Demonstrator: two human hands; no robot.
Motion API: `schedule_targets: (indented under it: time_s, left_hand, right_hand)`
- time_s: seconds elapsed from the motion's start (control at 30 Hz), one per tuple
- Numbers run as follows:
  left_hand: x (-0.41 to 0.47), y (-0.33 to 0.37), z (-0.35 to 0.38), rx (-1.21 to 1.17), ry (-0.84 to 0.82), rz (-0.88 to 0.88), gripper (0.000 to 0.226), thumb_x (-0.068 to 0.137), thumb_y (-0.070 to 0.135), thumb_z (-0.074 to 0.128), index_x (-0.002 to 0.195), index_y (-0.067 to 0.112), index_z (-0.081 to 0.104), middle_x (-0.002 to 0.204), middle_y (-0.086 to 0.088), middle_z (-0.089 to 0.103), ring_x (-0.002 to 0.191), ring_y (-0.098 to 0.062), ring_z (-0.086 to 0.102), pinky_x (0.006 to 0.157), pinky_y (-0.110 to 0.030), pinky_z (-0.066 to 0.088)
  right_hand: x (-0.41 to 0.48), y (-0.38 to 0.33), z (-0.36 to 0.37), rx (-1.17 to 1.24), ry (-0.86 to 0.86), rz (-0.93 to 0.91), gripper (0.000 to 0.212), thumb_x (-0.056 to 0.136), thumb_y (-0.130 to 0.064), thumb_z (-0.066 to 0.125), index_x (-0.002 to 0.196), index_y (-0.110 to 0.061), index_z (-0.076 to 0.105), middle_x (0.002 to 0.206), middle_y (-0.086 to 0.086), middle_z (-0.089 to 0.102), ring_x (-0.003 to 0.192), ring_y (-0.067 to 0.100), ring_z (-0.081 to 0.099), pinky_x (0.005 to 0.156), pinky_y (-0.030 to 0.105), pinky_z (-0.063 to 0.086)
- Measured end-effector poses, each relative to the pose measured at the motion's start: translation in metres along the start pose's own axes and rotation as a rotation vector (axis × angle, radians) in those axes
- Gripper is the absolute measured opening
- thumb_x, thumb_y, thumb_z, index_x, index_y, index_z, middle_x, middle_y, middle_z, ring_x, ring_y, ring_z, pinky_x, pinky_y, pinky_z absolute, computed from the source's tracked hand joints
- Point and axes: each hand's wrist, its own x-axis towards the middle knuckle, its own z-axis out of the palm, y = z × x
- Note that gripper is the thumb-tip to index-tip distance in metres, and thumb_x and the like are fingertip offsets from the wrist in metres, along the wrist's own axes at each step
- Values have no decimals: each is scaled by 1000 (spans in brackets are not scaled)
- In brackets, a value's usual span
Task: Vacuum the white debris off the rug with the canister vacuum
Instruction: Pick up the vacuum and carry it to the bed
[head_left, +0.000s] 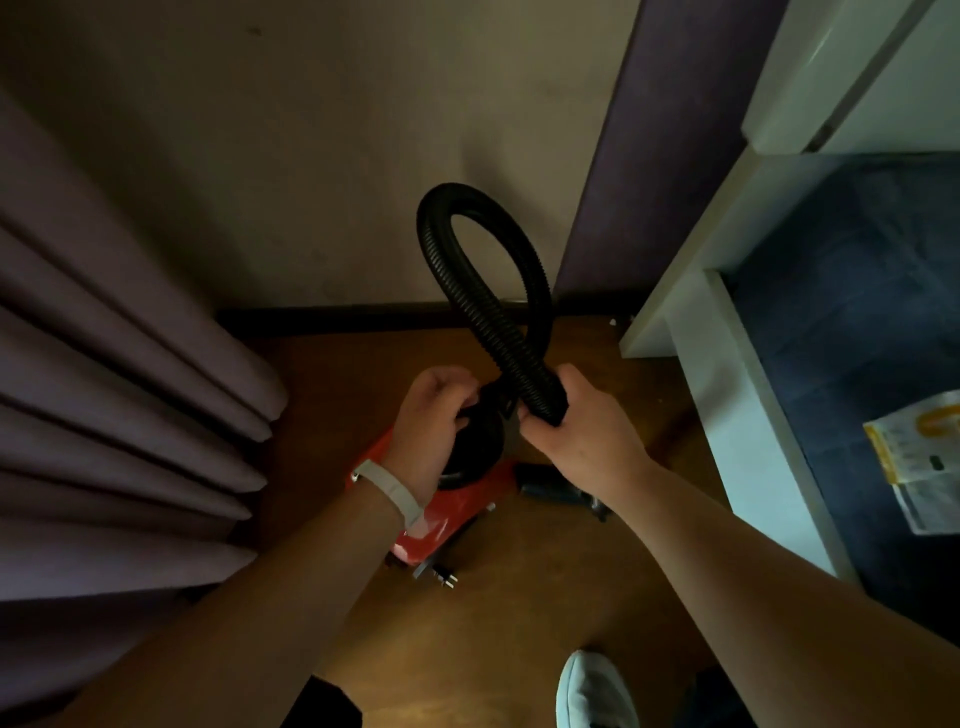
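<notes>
Wood floor (519, 597); hose (441, 228) loop upward.

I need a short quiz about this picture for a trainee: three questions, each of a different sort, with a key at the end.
1. True or false: the right hand grips the black hose.
2. The left hand holds: A) the curtain, B) the black top of the red vacuum, C) the shoe.
3. Fill in: the plug lies on the ____, beside the vacuum.
Key: 1 true; 2 B; 3 floor.
</notes>
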Motion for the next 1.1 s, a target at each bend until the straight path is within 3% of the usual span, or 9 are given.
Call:
schedule_targets:
  time_s: [0.13,0.23,0.3,0.4,0.57,0.73,0.83,0.97,1.1]
  left_hand:
    - [27,-37,-25,597,147,154,36,91,26,65,122,20,50,120,2,52,108,-16,53,78,-20,43]
    - [49,-60,-33,861,23,112,54,87,36,68,132,16,46,127,-1,51,113,-20,53,82,-25,45]
    - [61,-67,-31,973,-55,45,53,88,42,65,130,13,49,124,-5,57,111,-24,57,86,-32,50]
    - [71,-69,-27,1158,-25,20,44,91,50,56,115,13,55,110,-6,64,97,-26,61,75,-32,48]
    - [76,-68,-31,1086,-19,5,36,89,52,60,77,18,56,75,0,60,73,-20,60,55,-27,38]
    - [69,-69,-29,1140,37,40,41,90,51,59,85,10,57,74,-7,63,65,-25,61,52,-29,41]
    - [54,-66,-30,1179,71,67,45,90,54,56,99,9,57,87,-6,68,72,-22,62,64,-34,50]
    - [14,-36,-35,1117,105,115,34,91,55,54,79,24,50,62,0,59,54,-16,58,47,-29,41]
    - [-34,26,-32,1132,133,90,41,90,57,54,73,19,48,58,-4,58,51,-20,56,47,-35,39]
  right_hand:
    - [7,0,-7,93,38,55,20,89,-39,65,101,-30,52,70,-5,58,54,4,55,48,21,43]
    - [10,4,-6,103,53,53,21,89,-40,65,104,-29,54,73,-6,60,57,4,57,49,20,41]
    - [11,5,-4,95,49,49,22,89,-40,64,104,-28,53,74,-4,61,59,6,58,50,22,43]
    - [14,5,-2,81,44,43,19,89,-40,64,99,-28,53,73,-4,60,60,8,59,52,24,44]
    - [20,5,-6,84,37,23,16,88,-39,64,93,-29,52,70,-4,60,56,9,59,51,27,47]
    - [28,2,-6,69,28,9,17,88,-40,65,95,-28,54,76,-4,62,62,9,61,55,28,51]
    - [32,-5,-9,117,32,5,16,87,-39,66,93,-29,55,79,-8,62,69,6,62,60,28,52]
    - [18,-39,-25,137,44,-21,15,87,-39,67,89,-32,53,73,-12,58,64,3,59,54,24,49]
    - [-14,-93,-64,61,-10,-87,21,87,-40,66,92,-26,52,70,-8,60,62,7,62,54,34,55]
